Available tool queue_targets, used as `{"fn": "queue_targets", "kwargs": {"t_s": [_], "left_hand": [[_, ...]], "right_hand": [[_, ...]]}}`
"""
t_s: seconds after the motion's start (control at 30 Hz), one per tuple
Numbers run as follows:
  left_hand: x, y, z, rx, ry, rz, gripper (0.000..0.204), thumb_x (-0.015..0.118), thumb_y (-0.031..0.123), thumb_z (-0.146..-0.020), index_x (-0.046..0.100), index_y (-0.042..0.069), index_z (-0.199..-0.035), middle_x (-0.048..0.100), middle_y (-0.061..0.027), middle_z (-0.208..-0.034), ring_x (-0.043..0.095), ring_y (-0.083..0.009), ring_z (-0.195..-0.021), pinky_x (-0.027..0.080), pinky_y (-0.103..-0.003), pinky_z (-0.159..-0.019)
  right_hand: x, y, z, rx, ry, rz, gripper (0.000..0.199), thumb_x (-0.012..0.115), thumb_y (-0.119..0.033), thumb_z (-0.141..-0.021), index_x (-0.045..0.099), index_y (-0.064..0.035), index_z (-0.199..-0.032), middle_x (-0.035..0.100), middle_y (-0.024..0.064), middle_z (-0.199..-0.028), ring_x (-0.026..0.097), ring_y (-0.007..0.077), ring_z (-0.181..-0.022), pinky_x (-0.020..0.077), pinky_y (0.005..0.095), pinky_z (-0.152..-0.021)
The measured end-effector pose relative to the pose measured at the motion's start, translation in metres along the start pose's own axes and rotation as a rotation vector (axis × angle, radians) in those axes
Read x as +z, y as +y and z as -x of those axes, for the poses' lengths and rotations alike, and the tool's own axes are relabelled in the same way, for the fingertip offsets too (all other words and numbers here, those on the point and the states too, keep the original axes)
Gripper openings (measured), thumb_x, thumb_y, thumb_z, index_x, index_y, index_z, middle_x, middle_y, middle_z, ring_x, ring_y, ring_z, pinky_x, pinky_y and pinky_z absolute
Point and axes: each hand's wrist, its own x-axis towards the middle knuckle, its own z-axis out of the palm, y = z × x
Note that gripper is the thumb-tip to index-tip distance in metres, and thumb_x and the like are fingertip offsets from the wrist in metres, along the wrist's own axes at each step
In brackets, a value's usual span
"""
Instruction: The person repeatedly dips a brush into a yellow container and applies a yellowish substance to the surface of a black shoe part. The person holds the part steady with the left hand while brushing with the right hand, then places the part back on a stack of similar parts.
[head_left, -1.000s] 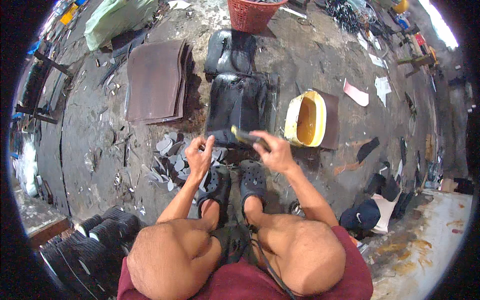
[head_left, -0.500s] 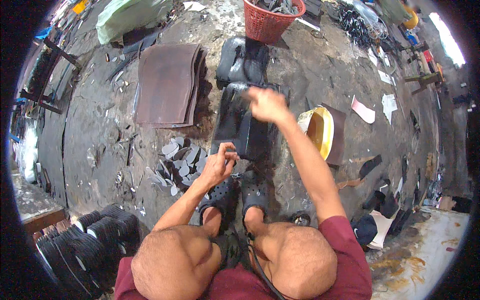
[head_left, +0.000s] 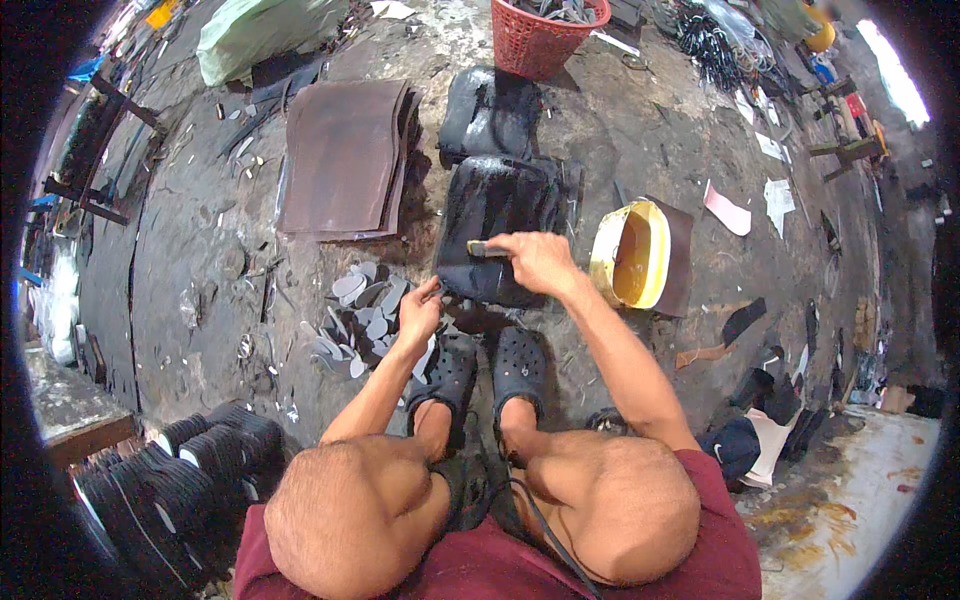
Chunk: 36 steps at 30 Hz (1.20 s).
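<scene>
A glossy black sheet lies on the floor just beyond my feet. My right hand is closed around a short flat brush, its pale yellowish tip against the sheet's lower part. At the sheet's near left corner, my left hand has its fingers pinched together on the edge. Right of the sheet stands a yellow-rimmed tub with amber liquid inside. Beside my left hand, several grey rounded cut pieces are heaped on the floor.
Another shiny black sheet lies farther off, below a red plastic basket. Brown sheets are stacked at the left. Black sole-shaped pieces fill the lower left. Scraps, including a pink piece, litter the right side.
My right hand has come down the sheet toward me, and the brush, blurred before, shows plainly. My left hand's fingers have closed at the sheet's corner.
</scene>
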Motion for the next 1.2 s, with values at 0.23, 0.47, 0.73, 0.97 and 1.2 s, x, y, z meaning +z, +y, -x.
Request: {"fn": "queue_targets", "kwargs": {"t_s": [0.23, 0.47, 0.73, 0.97, 1.2], "left_hand": [[-0.002, -0.008, 0.001, 0.061, 0.030, -0.049, 0.058, 0.056, 0.002, -0.090, 0.048, -0.001, -0.147, 0.069, -0.0044, -0.101, 0.056, -0.0083, -0.077, 0.046, -0.026, -0.070], [-0.001, 0.013, 0.008, 0.000, 0.038, 0.075, 0.049, 0.052, 0.001, -0.092, 0.053, -0.004, -0.141, 0.064, -0.0093, -0.122, 0.063, -0.0170, -0.103, 0.050, -0.030, -0.084], [-0.004, 0.001, 0.004, 0.049, 0.030, 0.205, 0.049, 0.050, -0.005, -0.090, 0.055, -0.004, -0.139, 0.066, -0.0127, -0.122, 0.065, -0.0212, -0.108, 0.053, -0.032, -0.091], [0.028, 0.041, -0.003, -0.043, -0.070, 0.600, 0.056, 0.081, 0.011, -0.086, 0.053, 0.002, -0.134, 0.064, -0.0112, -0.122, 0.065, -0.0225, -0.108, 0.056, -0.036, -0.092], [0.061, 0.117, 0.000, -0.004, -0.195, 0.328, 0.067, 0.081, 0.011, -0.082, 0.048, 0.001, -0.139, 0.061, -0.0135, -0.131, 0.062, -0.0265, -0.116, 0.054, -0.042, -0.092]], "right_hand": [[0.046, -0.047, 0.069, -0.151, 0.276, 0.128, 0.047, 0.063, -0.013, -0.084, 0.064, -0.0242, -0.129, 0.065, 0.0070, -0.127, 0.064, 0.0289, -0.111, 0.0569, 0.0437, -0.088], [0.065, -0.047, 0.091, -0.231, 0.349, 0.193, 0.047, 0.063, -0.011, -0.083, 0.065, -0.0238, -0.129, 0.065, 0.0092, -0.128, 0.061, 0.0313, -0.116, 0.0560, 0.0462, -0.091], [0.050, -0.047, 0.107, -0.127, 0.211, -0.169, 0.049, 0.066, -0.010, -0.081, 0.065, -0.0234, -0.128, 0.067, 0.0044, -0.126, 0.067, 0.0280, -0.108, 0.0573, 0.0415, -0.088], [-0.073, -0.010, 0.088, 0.125, 0.976, -0.795, 0.034, 0.063, -0.013, -0.097, 0.062, -0.0001, -0.129, 0.071, 0.0106, -0.111, 0.066, 0.0184, -0.100, 0.0508, 0.0308, -0.091], [-0.073, 0.000, 0.080, 0.166, 1.033, -0.970, 0.036, 0.065, -0.008, -0.096, 0.060, 0.0048, -0.128, 0.065, 0.0119, -0.117, 0.059, 0.0219, -0.113, 0.0436, 0.0350, -0.103]]}}
